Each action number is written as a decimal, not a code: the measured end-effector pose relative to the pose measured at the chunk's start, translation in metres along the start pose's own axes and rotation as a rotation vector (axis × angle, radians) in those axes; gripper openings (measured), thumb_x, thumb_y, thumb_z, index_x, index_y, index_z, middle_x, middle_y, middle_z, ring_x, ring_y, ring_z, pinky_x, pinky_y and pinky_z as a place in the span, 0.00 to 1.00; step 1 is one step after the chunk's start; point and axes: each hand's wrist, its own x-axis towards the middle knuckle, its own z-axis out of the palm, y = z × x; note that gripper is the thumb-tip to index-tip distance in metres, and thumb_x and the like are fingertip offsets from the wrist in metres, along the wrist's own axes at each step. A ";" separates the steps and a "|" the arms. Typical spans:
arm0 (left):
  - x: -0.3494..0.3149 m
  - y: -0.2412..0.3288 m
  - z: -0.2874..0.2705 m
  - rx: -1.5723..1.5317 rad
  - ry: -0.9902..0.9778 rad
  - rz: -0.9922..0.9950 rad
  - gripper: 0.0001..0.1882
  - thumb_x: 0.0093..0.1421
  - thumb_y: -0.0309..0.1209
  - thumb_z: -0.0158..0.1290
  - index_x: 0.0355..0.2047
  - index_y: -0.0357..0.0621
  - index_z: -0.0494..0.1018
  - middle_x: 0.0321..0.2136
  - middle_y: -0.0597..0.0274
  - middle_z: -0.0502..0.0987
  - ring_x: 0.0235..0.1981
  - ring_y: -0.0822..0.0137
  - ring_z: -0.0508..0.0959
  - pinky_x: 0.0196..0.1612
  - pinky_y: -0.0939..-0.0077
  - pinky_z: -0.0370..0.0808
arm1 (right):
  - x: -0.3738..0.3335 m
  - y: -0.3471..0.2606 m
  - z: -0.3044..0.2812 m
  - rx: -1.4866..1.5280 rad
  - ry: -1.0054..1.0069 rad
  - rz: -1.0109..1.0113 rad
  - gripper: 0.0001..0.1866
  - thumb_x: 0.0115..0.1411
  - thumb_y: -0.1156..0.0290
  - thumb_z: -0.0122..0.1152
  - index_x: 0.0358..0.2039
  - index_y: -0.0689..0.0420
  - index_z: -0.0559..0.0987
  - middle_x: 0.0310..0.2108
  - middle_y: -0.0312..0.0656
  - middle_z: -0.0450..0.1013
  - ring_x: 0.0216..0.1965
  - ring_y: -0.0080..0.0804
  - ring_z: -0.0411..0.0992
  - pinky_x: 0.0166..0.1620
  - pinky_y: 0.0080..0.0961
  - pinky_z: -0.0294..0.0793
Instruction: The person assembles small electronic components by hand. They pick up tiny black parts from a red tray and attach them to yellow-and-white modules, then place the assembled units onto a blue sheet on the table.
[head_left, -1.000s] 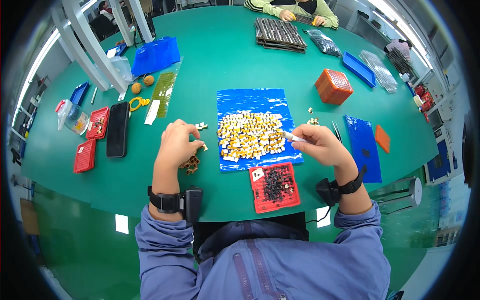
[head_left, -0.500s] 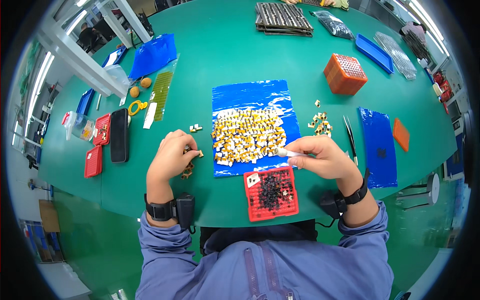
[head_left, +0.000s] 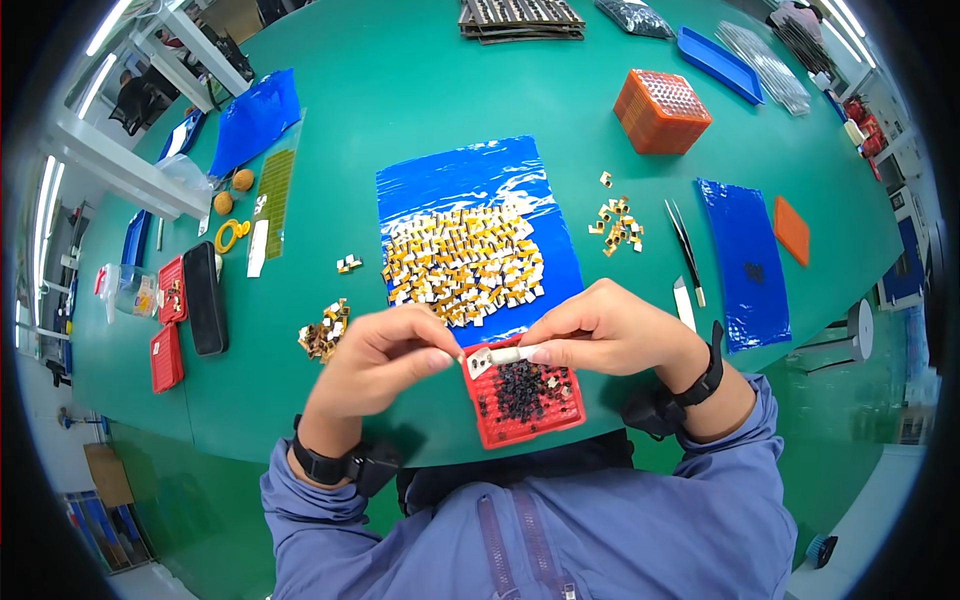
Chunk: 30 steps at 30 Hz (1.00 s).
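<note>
Both hands meet over the red tray at the table's near edge. The right hand pinches a small white strip; the left hand grips its other end. I think they should keep it low over the tray, so loose pieces fall inside.

One view only, from the head, looking steeply down over the person's own chest onto the green bench. It faces forward across the bench, near edge at the bottom, far edge bending along the top. The left hand and right hand sit close under the lens, near the middle, forearms coming in from below. The fisheye curves straight lines toward the dark round rim, where floor shows at both sides.
</note>
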 end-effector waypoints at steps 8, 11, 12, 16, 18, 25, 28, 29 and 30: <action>0.004 -0.030 0.017 -0.536 0.000 -0.078 0.07 0.63 0.27 0.49 0.36 0.34 0.73 0.28 0.59 0.75 0.28 0.72 0.75 0.34 0.80 0.72 | 0.002 0.007 0.015 0.166 0.120 -0.063 0.13 0.62 0.67 0.55 0.25 0.61 0.77 0.11 0.33 0.63 0.14 0.16 0.57 0.19 0.21 0.58; 0.004 -0.030 0.023 -0.617 0.055 -0.115 0.08 0.64 0.28 0.49 0.35 0.34 0.73 0.28 0.58 0.76 0.29 0.72 0.77 0.35 0.79 0.74 | 0.003 0.008 0.016 0.159 0.133 -0.061 0.13 0.62 0.67 0.55 0.24 0.61 0.77 0.11 0.34 0.64 0.14 0.16 0.59 0.19 0.21 0.58; 0.004 -0.029 0.024 -0.636 0.078 -0.139 0.08 0.64 0.28 0.49 0.34 0.34 0.73 0.28 0.58 0.76 0.30 0.71 0.77 0.36 0.79 0.74 | 0.002 0.010 0.016 0.150 0.133 -0.066 0.13 0.62 0.67 0.55 0.25 0.61 0.77 0.12 0.34 0.64 0.14 0.17 0.60 0.19 0.21 0.58; 0.004 -0.031 0.026 -0.670 0.035 -0.130 0.07 0.64 0.27 0.48 0.37 0.34 0.71 0.30 0.58 0.76 0.32 0.71 0.78 0.38 0.78 0.75 | 0.001 0.011 0.014 0.133 0.126 -0.082 0.11 0.62 0.68 0.55 0.26 0.60 0.78 0.12 0.34 0.65 0.14 0.17 0.61 0.19 0.20 0.59; 0.005 -0.030 0.029 -0.663 0.035 -0.106 0.07 0.63 0.26 0.49 0.39 0.35 0.69 0.31 0.58 0.76 0.32 0.71 0.78 0.37 0.78 0.76 | 0.001 0.011 0.014 0.144 0.121 -0.087 0.10 0.61 0.68 0.56 0.27 0.60 0.79 0.12 0.34 0.65 0.15 0.16 0.61 0.19 0.20 0.59; 0.004 -0.037 0.027 -0.715 -0.035 -0.096 0.06 0.62 0.28 0.51 0.34 0.40 0.65 0.30 0.60 0.74 0.31 0.71 0.78 0.35 0.79 0.76 | 0.002 0.001 0.005 0.179 0.064 -0.007 0.06 0.56 0.74 0.63 0.32 0.62 0.80 0.25 0.37 0.75 0.24 0.20 0.71 0.27 0.18 0.67; 0.004 -0.037 0.028 -0.701 -0.040 -0.101 0.07 0.62 0.28 0.52 0.35 0.40 0.65 0.30 0.60 0.74 0.31 0.71 0.78 0.35 0.79 0.76 | 0.002 0.004 0.008 0.226 0.068 0.007 0.06 0.55 0.74 0.64 0.32 0.62 0.79 0.25 0.36 0.74 0.24 0.19 0.70 0.27 0.17 0.67; 0.004 -0.037 0.028 -0.695 -0.041 -0.102 0.07 0.62 0.28 0.52 0.35 0.40 0.65 0.30 0.60 0.74 0.31 0.71 0.78 0.35 0.79 0.76 | 0.002 0.007 0.010 0.261 0.071 0.017 0.06 0.55 0.74 0.64 0.32 0.62 0.79 0.25 0.36 0.74 0.24 0.18 0.70 0.27 0.17 0.67; 0.004 -0.037 0.028 -0.690 -0.041 -0.103 0.07 0.62 0.28 0.52 0.35 0.40 0.65 0.30 0.60 0.74 0.31 0.70 0.78 0.35 0.79 0.76 | 0.001 0.009 0.011 0.254 0.056 0.012 0.06 0.56 0.72 0.63 0.31 0.61 0.79 0.22 0.34 0.72 0.22 0.16 0.67 0.25 0.16 0.64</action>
